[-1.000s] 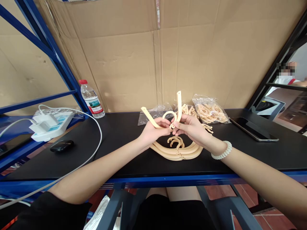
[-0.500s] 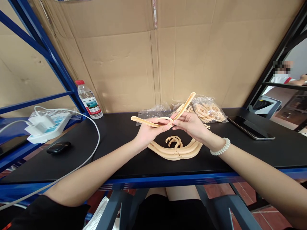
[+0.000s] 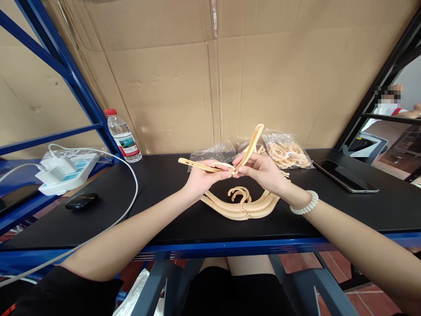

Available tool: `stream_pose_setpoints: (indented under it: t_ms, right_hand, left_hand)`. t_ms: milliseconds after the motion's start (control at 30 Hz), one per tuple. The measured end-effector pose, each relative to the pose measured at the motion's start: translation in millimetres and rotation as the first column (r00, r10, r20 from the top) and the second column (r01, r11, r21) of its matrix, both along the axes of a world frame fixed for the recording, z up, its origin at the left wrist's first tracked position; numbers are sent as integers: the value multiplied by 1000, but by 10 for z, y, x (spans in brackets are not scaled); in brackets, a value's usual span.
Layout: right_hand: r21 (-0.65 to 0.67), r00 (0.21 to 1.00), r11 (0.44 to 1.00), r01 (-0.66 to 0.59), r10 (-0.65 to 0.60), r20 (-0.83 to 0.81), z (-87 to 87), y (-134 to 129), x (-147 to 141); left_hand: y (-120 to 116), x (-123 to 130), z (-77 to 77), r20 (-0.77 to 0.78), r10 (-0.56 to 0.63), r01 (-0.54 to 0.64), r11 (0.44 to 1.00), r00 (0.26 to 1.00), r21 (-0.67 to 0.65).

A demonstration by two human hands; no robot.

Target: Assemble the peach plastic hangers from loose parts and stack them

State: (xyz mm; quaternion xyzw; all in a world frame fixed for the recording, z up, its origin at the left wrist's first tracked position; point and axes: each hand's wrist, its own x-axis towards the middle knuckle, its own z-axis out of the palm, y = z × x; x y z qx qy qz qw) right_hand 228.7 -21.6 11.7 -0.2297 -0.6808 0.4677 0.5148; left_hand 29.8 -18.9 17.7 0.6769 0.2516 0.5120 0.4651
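Note:
My left hand (image 3: 204, 177) is closed on a beige hanger arm piece (image 3: 194, 164) that points out to the left. My right hand (image 3: 259, 169) grips another beige arm piece (image 3: 252, 142), which slants up to the right. Between my fingertips the inner ends of the two pieces meet, partly covered by the fingers; a curved beige part shows beside them. Below my hands, assembled-looking beige hangers (image 3: 245, 213) lie stacked on the black table (image 3: 177, 224), their hooks (image 3: 241, 192) toward the back.
Clear bags of beige parts (image 3: 287, 151) sit at the back. A tablet (image 3: 345, 175) lies right. On the left are a water bottle (image 3: 125, 138), a power strip (image 3: 69, 173), a black mouse-like object (image 3: 82, 201) and a white cable (image 3: 136, 188). Another person (image 3: 390, 107) shows far right.
The two held pieces have tilted, and the right one stands a little steeper. My hands have shifted slightly left; the inner ends have turned. The view has moved slightly.

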Motion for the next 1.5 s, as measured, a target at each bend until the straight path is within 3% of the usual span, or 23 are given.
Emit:
stream_pose_setpoints:
  t_ms: [367,533,767,1000,1267,1367,1500]
  right_hand:
    - [57,997,998,23,-27,73,-13,1,22]
    - [85,989,993,77,-88,123,-7,-41,-10]
    - [67,990,989,130,-133,41,-36,-60,-76]
    - [74,980,977,197,-198,-6,-52,-61,-118]
    - [-52,971,970,239,-238,14,-23,-93,-137]
    - [-178,980,964,196,-200,-7,48,-106,-84]
    - [-287,986,948,141,-160,-41,168,-34,121]
  left_hand:
    - [-30,7,12,-24,-17,16,1000,1000,-21]
    - [-50,32,0,1,30,-30,999,1000,-34]
    - [-53,74,-59,89,116,-103,985,989,-137]
    - [-101,106,-31,162,119,-67,953,980,-295]
    - [-129,110,1,99,71,-30,931,993,-365]
    - [-121,98,17,59,38,-10,911,998,-413]
    - [-59,37,66,43,92,-62,887,995,-457]
